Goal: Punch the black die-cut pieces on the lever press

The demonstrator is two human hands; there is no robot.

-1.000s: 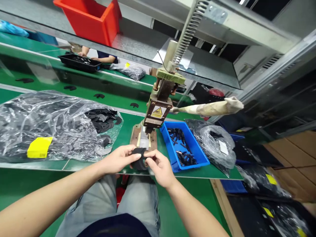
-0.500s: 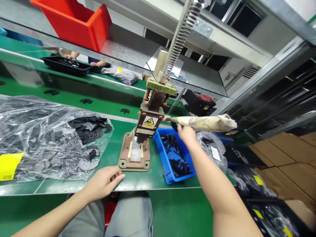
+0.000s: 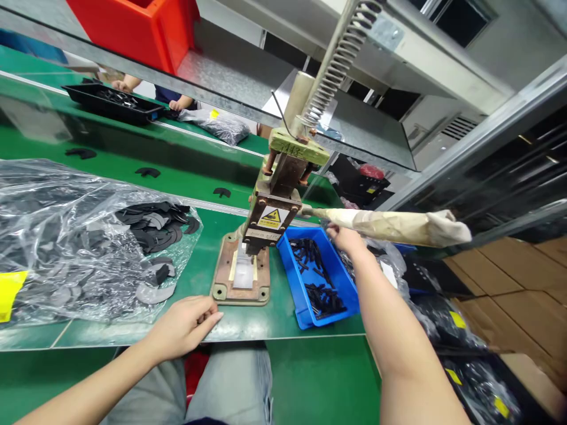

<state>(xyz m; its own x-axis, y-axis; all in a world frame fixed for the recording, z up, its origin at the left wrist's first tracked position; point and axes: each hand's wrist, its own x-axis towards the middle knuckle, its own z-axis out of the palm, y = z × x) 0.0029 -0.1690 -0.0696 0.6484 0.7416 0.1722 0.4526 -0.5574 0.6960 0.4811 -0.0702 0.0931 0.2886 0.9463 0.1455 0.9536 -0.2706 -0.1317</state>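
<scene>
My left hand (image 3: 188,321) rests on the front edge of the green bench, fingers loosely curled in, with nothing showing in them. Its fingertips are close to the front left corner of the hand press (image 3: 271,217). A pale strip (image 3: 243,273) lies on the press base, below the ram. My right hand (image 3: 348,239) is beyond the blue bin's far right side, under the press's wrapped lever (image 3: 390,223). Its fingers are pinched together near clear plastic; what they grip is too small to make out. The blue bin (image 3: 305,316) holds small black parts (image 3: 325,300).
A large clear bag of dark curved pieces (image 3: 88,242) covers the bench's left side. Several black pieces (image 3: 147,172) lie on the green strip behind. Beyond it, another person's hands are by a black tray (image 3: 110,103). A red bin (image 3: 146,35) stands on the shelf above.
My right hand has shifted slightly right and down, away from the lever's root. A dark bit seen by its fingertips no longer shows. My left hand stays put; the view has tilted slightly.
</scene>
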